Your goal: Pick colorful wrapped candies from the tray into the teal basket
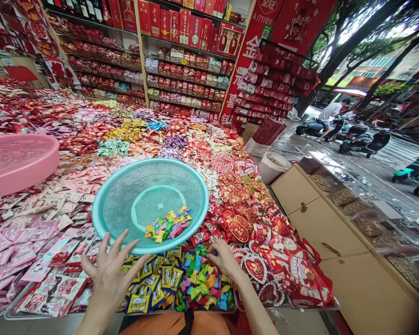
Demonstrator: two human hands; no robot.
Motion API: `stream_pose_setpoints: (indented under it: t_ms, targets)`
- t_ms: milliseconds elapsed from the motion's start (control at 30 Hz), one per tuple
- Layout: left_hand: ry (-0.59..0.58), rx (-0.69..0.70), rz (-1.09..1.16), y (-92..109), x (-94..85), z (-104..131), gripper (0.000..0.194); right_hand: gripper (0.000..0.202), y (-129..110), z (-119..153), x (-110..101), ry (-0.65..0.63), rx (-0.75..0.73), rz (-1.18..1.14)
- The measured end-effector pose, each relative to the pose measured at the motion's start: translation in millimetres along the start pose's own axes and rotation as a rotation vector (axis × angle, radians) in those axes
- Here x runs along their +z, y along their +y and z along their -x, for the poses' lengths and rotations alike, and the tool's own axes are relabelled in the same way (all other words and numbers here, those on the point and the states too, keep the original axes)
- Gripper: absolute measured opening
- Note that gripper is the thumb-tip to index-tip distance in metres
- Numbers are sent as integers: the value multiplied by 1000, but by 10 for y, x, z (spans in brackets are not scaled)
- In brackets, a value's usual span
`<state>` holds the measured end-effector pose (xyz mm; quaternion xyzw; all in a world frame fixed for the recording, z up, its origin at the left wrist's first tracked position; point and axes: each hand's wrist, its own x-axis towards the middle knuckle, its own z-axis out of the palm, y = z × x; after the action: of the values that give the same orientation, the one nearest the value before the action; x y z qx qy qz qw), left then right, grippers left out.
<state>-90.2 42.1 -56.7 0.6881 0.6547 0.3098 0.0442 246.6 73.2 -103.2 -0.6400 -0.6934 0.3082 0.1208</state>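
A teal plastic sieve basket (106, 186) rests on the piled sweets, with a small heap of colourful wrapped candies (169, 225) in its near right part. Close to its front left rim is my left hand (111, 267), fingers spread, holding nothing; whether the fingertips touch the rim is unclear. Just right of the basket's front, my right hand (225, 258) is at the edge of a tray of bright wrapped candies (204, 284). Its fingers are curled together, and what they hold, if anything, is hidden. Yellow and navy packets (153, 284) lie between the hands.
A pink basket (24, 170) stands at the left on more packets. Red heart-shaped packets (256, 267) fill the right side. Beyond are stocked shelves (188, 70), a white bucket (274, 167) and a cabinet (321, 223). A person (330, 114) sits on a scooter outside.
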Motion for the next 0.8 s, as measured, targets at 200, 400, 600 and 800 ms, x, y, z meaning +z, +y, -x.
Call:
stream_pose_setpoints:
  t_ms: [200, 400, 600, 800]
  targets:
    - [145, 161, -111, 40, -2, -9, 31, 8, -14, 68, -142, 39, -16, -130]
    - [192, 240, -75, 313, -153, -80, 29, 17, -202, 232, -477, 29, -88, -381]
    - [78, 490, 161, 858, -199, -152, 34, 19, -610, 395, -569, -71, -183, -574]
    - [-39, 550, 191, 1030, -17, -54, 22, 19, -915, 491, -579, -104, -261, -537]
